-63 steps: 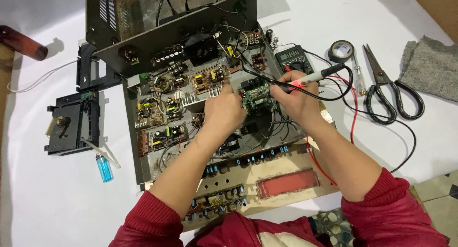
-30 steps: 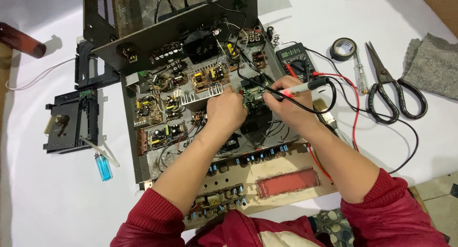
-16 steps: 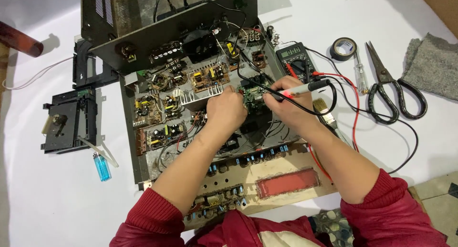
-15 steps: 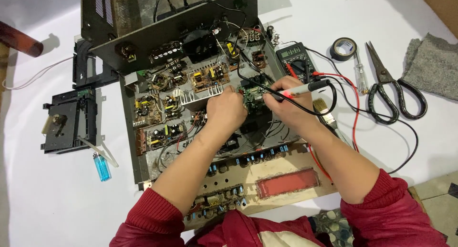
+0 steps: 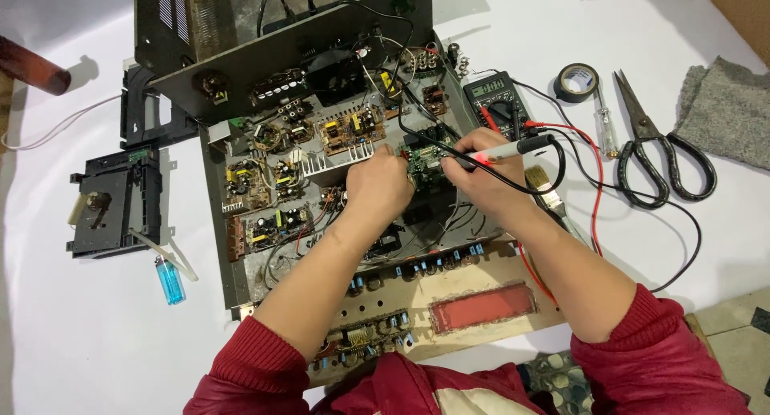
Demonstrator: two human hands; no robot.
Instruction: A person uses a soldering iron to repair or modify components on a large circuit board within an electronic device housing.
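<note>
Both hands sit over the small green circuit board [image 5: 425, 165] inside the open amplifier [image 5: 321, 190]. Left hand [image 5: 378, 186], curled, pinches the board's edge at its 3 o'clock. Right hand [image 5: 481, 178] grips a red probe [image 5: 501, 152]; the board's at its 9 o'clock. Multimeter [image 5: 497, 94] up at 12.

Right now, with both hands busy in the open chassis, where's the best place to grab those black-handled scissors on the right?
Take the scissors by the two black loop handles, which point toward the person, coming from the near side. The blades lie closed, tips pointing away, flat on the white table, so the loops look like the safest hold.
</note>
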